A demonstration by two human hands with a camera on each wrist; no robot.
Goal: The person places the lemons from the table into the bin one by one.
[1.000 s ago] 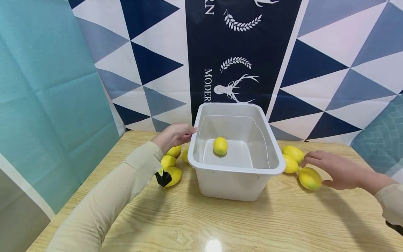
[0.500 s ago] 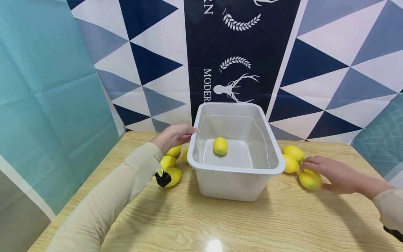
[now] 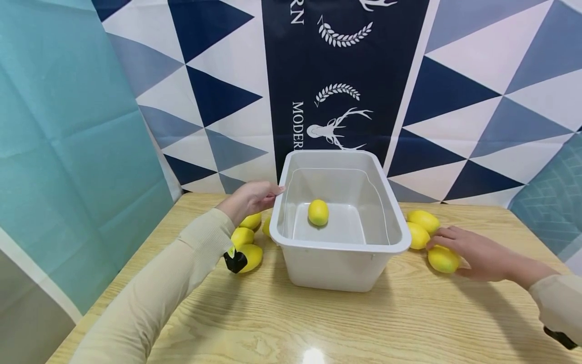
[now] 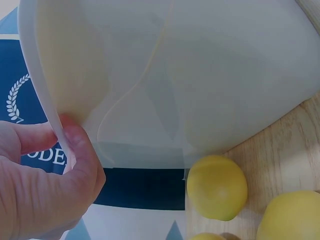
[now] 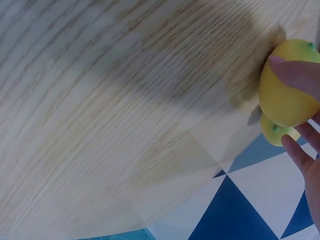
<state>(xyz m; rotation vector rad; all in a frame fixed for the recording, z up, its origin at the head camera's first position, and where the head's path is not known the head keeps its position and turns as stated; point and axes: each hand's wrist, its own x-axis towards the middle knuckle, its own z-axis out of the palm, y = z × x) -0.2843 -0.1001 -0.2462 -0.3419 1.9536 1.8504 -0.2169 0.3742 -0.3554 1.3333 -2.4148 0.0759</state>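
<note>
A: Right hand (image 3: 475, 253) first. What do we log?

B: Thumb on one side, fingers on the other, pinching a yellow lemon (image 3: 442, 260). We find it right of the pale grey tub (image 3: 334, 268), on the near side of two more lemons (image 3: 423, 221) which sit close together just beside the tub. Whether it touches the wooden table (image 3: 254, 323), we cannot tell.

A: And the left hand (image 3: 256, 196)?

B: Pinching the tub's left rim. Our left wrist view shows the wall's edge between thumb and fingers.

A: Inside the tub?

B: We count one lemon, the inner lemon (image 3: 318, 212), lying on the floor, left of centre.

A: Below the left hand?

B: A cluster of lemons (image 3: 242, 236) on the table, partly hidden by the arm and its beige sleeve (image 3: 182, 263); one is just beside the tub.

A: Backdrop?

B: We note a patterned cloth (image 3: 232, 96) behind the table: blue and white triangles, a dark band with a stag's head.
</note>
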